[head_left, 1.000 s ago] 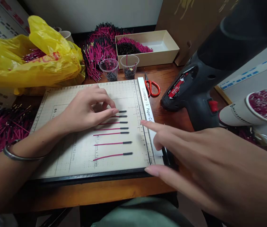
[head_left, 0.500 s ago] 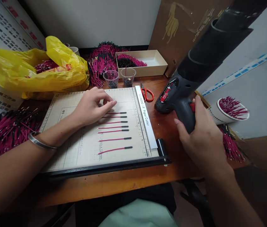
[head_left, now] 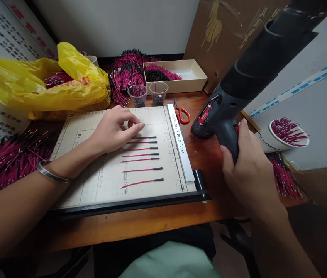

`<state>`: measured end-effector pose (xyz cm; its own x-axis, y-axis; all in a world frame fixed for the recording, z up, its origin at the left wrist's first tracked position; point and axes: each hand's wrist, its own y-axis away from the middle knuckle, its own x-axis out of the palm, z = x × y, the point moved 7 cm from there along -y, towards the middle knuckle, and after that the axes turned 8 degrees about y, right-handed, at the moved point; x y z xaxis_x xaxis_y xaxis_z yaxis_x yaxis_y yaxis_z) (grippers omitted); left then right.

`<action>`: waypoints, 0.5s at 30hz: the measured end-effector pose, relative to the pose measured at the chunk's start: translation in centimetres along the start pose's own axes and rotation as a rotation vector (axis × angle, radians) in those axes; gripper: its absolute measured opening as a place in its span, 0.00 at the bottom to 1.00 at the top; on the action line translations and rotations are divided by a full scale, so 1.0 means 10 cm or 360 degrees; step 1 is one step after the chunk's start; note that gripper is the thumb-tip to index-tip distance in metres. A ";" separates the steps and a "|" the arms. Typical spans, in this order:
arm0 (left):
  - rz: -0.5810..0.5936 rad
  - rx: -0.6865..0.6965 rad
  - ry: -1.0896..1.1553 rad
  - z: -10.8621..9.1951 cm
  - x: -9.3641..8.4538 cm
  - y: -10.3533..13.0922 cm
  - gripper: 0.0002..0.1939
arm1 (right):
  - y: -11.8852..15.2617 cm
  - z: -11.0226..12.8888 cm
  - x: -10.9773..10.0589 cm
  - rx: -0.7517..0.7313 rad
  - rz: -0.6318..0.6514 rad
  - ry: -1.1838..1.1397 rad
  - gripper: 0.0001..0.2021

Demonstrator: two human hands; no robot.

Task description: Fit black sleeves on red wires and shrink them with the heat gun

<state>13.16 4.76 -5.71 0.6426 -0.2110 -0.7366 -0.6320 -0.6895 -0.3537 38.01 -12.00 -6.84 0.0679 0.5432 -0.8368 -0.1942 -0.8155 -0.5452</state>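
Observation:
On the paper cutter (head_left: 109, 181) rests my left hand (head_left: 118, 125), its fingers loosely curled and the thumb and index tips together, nothing visible between them. Several thin magenta wires (head_left: 140, 170) with black sleeves on their right ends lie in a column on the board; the upper ones run partly under that hand. My right hand (head_left: 248, 166) is wrapped round the handle of a dark grey heat gun (head_left: 232, 104), thumb on the near side and index finger at the red trigger. Its wide black barrel points up and to the right.
Orange-handled scissors (head_left: 184, 116) lie beyond the cutter's blade. Two clear cups (head_left: 159, 92), a cream box (head_left: 192, 83) and heaped wires (head_left: 125, 73) stand behind. A yellow bag (head_left: 85, 88) is at left; a paper cup (head_left: 269, 143) of wires is at right.
The whole view has shifted slightly. My left hand keeps its pose on the cutter, and the right hand still grips the heat gun. The wires lie as before.

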 end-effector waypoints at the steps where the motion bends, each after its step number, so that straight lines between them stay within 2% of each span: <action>1: 0.0028 0.0046 0.0010 -0.05 0.00 0.01 0.18 | 0.00 0.04 -0.06 -0.0022 -0.0096 0.0008 0.34; 3: 0.0143 0.0160 0.0044 -0.18 0.01 0.04 0.17 | 0.01 0.17 -0.22 -0.0114 -0.0292 -0.0037 0.35; 5: 0.0292 0.0263 0.0078 -0.31 0.05 0.08 0.15 | 0.04 0.40 -0.31 -0.0287 -0.0291 -0.0264 0.32; 7: 0.0440 0.0299 0.0095 -0.39 0.09 0.12 0.13 | 0.09 0.66 -0.26 -0.0484 -0.0039 -0.0507 0.24; 10: 0.0589 0.0299 0.0106 -0.42 0.16 0.16 0.12 | 0.19 0.93 -0.13 -0.0635 0.0226 -0.0568 0.26; 15: 0.0678 0.0349 0.0145 -0.42 0.21 0.19 0.10 | 0.24 1.01 -0.02 -0.0638 0.0338 -0.0565 0.28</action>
<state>15.14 0.10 -5.55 0.3358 -0.5094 -0.7923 -0.9172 -0.3682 -0.1521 27.67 -12.04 -7.46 -0.2780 0.3365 -0.8997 0.2228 -0.8885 -0.4011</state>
